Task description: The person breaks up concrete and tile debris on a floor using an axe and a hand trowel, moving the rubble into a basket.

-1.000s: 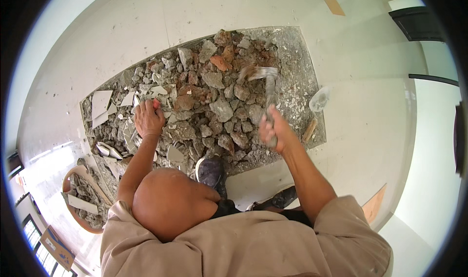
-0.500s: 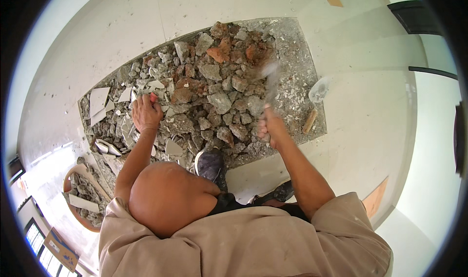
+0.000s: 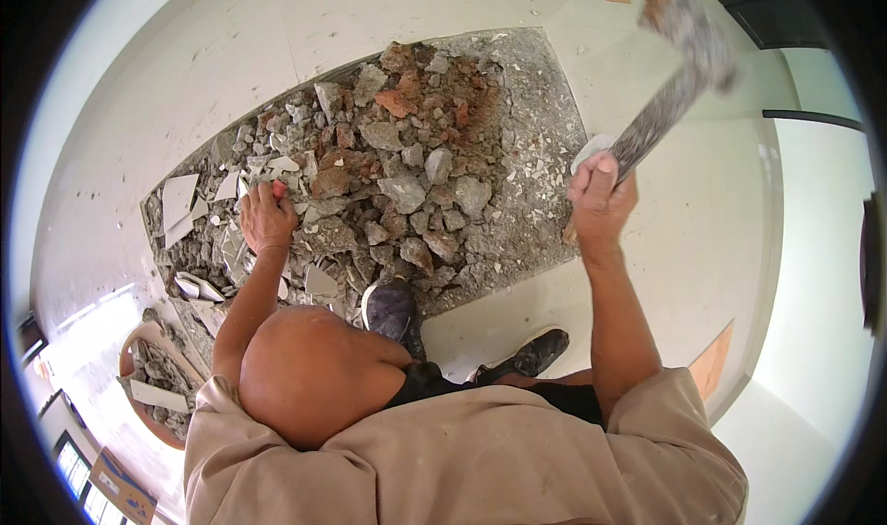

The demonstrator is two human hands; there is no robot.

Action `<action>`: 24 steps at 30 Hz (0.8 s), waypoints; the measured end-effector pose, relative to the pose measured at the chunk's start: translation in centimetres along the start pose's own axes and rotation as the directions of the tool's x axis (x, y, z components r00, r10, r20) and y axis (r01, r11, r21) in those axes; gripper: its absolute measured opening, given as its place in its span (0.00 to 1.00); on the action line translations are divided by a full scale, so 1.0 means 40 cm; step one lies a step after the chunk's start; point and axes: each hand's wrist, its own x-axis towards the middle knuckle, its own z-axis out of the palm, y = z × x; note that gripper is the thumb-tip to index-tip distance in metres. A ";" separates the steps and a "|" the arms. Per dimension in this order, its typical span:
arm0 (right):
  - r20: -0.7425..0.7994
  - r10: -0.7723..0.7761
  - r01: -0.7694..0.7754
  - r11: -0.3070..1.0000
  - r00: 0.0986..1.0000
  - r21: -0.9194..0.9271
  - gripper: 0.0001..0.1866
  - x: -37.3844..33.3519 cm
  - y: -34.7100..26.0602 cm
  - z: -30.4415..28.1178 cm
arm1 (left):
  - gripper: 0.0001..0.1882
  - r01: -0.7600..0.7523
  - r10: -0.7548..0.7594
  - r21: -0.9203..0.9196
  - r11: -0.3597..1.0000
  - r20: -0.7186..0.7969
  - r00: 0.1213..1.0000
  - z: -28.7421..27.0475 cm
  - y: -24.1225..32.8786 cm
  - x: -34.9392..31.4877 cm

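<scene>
My right hand [image 3: 605,197] is raised at the right, wrapped round the grey handle of a short-handled hoe [image 3: 661,123]. The hoe's head is up and blurred by motion, with a broad, brown-stained end and a stubby opposite end. On the left, my left hand [image 3: 266,222] rests low on the rubble with its fingers curled. A small red thing [image 3: 279,189] shows at its thumb and forefinger; what it is I cannot make out. Broken concrete lumps [image 3: 403,192], reddish pieces [image 3: 395,103] and white tile shards [image 3: 178,201] lie around that hand.
A round tub [image 3: 129,405] of rubble stands at the lower left. Pale floor tiles [image 3: 480,326] border the broken patch. My shoe [image 3: 390,312] is at the rubble's near edge, the other shoe [image 3: 539,350] on the tiles. A cardboard box [image 3: 122,488] sits lower left.
My right hand has swung the hoe up and to the right, off the rubble. The other shoe shows more. My left hand stays at nearly the same spot.
</scene>
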 end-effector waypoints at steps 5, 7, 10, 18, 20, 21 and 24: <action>0.048 0.823 -0.640 0.476 0.566 -0.603 0.24 -0.096 0.188 0.012 | 0.15 0.030 -0.030 0.003 1.000 0.041 0.999 -0.013 0.003 0.000; 0.128 0.782 -0.666 0.593 0.610 -0.453 0.24 -0.110 0.167 0.009 | 0.14 0.005 -0.005 -0.008 1.000 -0.032 0.999 -0.014 0.000 0.000; 0.189 0.645 -0.575 0.753 0.740 -0.320 0.22 -0.067 0.052 -0.018 | 0.13 -0.047 0.045 -0.046 0.998 -0.044 0.998 -0.007 0.000 -0.004; -0.121 0.075 -0.086 0.992 0.990 -0.090 0.13 -0.115 0.014 0.023 | 0.11 -0.017 0.016 -0.020 1.000 -0.034 0.999 0.000 0.003 -0.002; 0.018 0.394 -0.391 0.916 0.919 -0.088 0.13 -0.237 0.064 0.044 | 0.12 0.008 -0.008 -0.015 1.000 -0.018 1.000 0.000 0.002 0.000; 0.112 0.715 -0.703 0.699 0.690 -0.135 0.13 -0.303 0.078 0.049 | 0.12 -0.011 0.011 -0.011 1.000 -0.040 0.999 0.000 0.000 -0.001; 0.270 0.923 -0.960 0.279 0.273 0.015 0.14 -0.377 0.085 0.031 | 0.13 -0.026 0.026 -0.002 1.000 -0.075 0.997 0.001 -0.001 0.006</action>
